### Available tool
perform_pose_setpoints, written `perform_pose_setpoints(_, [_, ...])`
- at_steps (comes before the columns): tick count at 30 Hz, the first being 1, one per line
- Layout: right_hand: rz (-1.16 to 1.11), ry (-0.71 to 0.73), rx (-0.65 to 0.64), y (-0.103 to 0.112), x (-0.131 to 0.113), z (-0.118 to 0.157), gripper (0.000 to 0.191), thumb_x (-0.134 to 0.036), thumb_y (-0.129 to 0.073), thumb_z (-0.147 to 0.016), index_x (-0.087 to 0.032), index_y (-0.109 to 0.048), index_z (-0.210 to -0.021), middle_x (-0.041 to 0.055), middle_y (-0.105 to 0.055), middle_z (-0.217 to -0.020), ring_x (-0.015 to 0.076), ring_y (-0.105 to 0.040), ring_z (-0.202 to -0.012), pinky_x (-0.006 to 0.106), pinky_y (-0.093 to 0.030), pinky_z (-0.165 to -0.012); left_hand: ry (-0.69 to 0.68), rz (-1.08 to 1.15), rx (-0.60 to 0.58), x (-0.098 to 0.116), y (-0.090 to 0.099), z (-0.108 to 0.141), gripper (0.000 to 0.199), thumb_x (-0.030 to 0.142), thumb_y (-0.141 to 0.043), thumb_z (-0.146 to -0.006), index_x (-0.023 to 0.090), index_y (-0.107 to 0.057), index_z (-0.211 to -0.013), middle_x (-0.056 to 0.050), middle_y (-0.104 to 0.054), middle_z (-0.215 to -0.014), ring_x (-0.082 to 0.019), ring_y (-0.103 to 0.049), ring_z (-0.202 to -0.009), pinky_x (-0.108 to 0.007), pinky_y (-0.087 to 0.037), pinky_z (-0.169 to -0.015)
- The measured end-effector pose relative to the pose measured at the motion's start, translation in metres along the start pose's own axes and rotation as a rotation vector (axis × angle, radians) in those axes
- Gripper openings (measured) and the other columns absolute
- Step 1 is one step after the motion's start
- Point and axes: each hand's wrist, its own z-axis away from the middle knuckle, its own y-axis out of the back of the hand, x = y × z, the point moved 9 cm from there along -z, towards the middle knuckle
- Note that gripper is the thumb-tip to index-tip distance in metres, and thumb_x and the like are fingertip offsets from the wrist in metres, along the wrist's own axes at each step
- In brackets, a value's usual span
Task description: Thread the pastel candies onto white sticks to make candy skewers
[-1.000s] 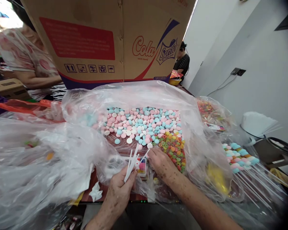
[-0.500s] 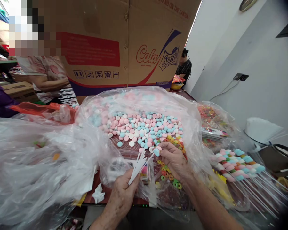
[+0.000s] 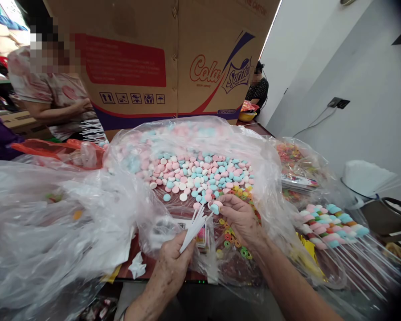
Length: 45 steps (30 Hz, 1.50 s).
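A bundle of white sticks is closed in my left hand, tips pointing up and to the right. My right hand pinches a few marshmallows, blue and pink among them, right at the tip of one stick. Whether that stick has entered the candy I cannot tell. Beyond both hands spreads a heap of pink, blue and white marshmallows inside a clear plastic bag. Ring-shaped gummies in yellow, orange and green lie beneath and beside my right hand.
A large cardboard carton stands behind the heap. Finished marshmallow skewers lie at the right, near a bag of gummies. Crumpled plastic sheeting covers the left. One person is at far left, another behind the carton.
My right hand has brought the marshmallows slightly left and down to the stick tip. My left hand keeps its hold on the sticks. The view has shifted slightly.
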Motion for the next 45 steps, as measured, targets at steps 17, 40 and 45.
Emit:
perform_pose_setpoints(17, [0.625,0.414,-0.046,-0.016,-0.009,0.022,0.024,-0.030,-0.056,-0.090,-0.027,-0.071,-0.109,0.0020,-0.073,-0.107,0.0196,-0.067,-0.098,0.033,-0.051,-0.091,-0.052,0.037,0.069,-0.010,0.003,0.001,0.032,0.041,-0.048,-0.088,0.017,-0.070,-0.086,0.005,-0.048,-0.053,-0.016,-0.044,-0.051,-0.025,-0.035,-0.050])
perform_pose_setpoints(40, [2.082,0.461,-0.055,0.007,-0.035,-0.019,0.023,-0.004,-0.051,-0.084,-0.016,-0.067,-0.096,0.0139,-0.066,-0.097,0.0265,-0.055,-0.094,0.034,-0.041,-0.081,-0.015,0.089,0.083,-0.019,0.005,-0.001,0.031,0.043,-0.050,-0.089,0.020,-0.056,-0.069,0.006,-0.045,-0.051,-0.014,-0.041,-0.051,-0.024,-0.032,-0.051])
perform_pose_setpoints(45, [2.121,0.485,-0.134,0.010,-0.021,-0.025,0.017,-0.007,-0.051,-0.087,-0.016,-0.066,-0.088,0.0112,-0.064,-0.093,0.0250,-0.053,-0.091,0.033,-0.038,-0.080,-0.023,0.113,0.065,-0.019,0.004,0.000,0.033,0.043,-0.049,-0.089,0.020,-0.055,-0.066,0.006,-0.043,-0.053,-0.014,-0.040,-0.052,-0.024,-0.031,-0.051])
